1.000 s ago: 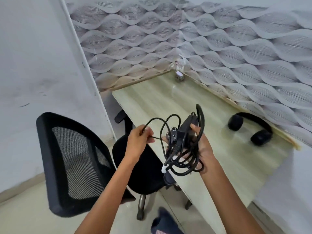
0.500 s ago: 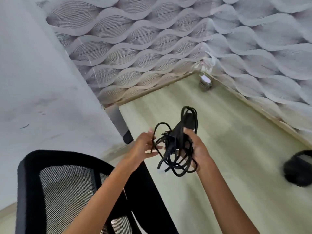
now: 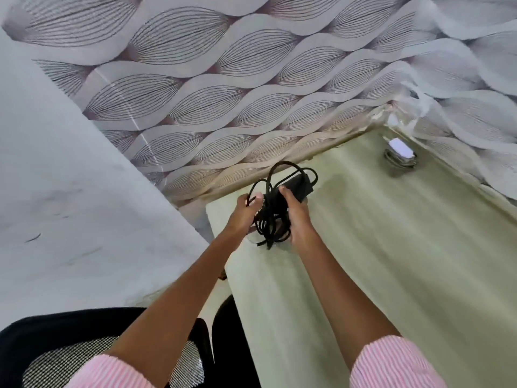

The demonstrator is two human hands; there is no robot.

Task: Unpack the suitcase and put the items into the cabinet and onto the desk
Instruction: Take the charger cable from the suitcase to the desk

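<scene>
- Pale wood-grain desk fills a corner walled with leaf-patterned wallpaper.
- Black power adapter and its tangled cable are held over the desk's left end.
- Right hand clasps adapter and cable; left hand, close beside it, curls around loose loops.
- Small white device lies in the desk's far corner.
- Black mesh chair stands lower left.

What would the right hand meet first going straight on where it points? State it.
Probably the wallpapered wall behind the desk. The right hand, gripping the black power adapter with its cable, points that way, and the path looks free; depth is unclear.
</scene>
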